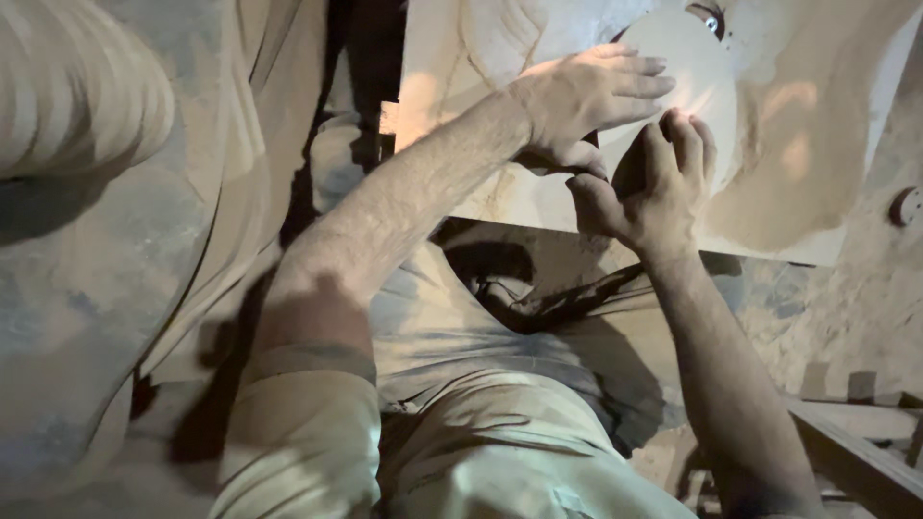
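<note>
Item: round disc, pale wood colour, flat, smooth face, lit from above. Position: lying on the worktop, upper centre of the head view, toward the far side of the board. Its lower left part is hidden behind the hands.

Left hand: open, fingers straight and held together, palm down and flat on the left part of the disc. Thumb tucked low, close beside the right hand's thumb. Forearm bare, dusty, running down and left to a rolled pale sleeve.

Right hand: fingers curled, knuckles up, fingertips pressed against the near edge of the disc. Whether it grips the edge or only presses on it cannot be told. Just below and right of the left hand, the two nearly touching.

Worktop: light board, coated in fine sawdust, near edge straight. A heap of sawdust lies on it right of the disc and touching its edge.

Small dark fitting: at the top rim of the disc, partly cut off by the frame; kind unclear.

Ribbed pale cylinder: upper left, well apart from the hands, blurred.

Wooden rail: lower right, below the worktop level.

Person's clothing: pale, dust-covered, filling the lower centre.
</note>
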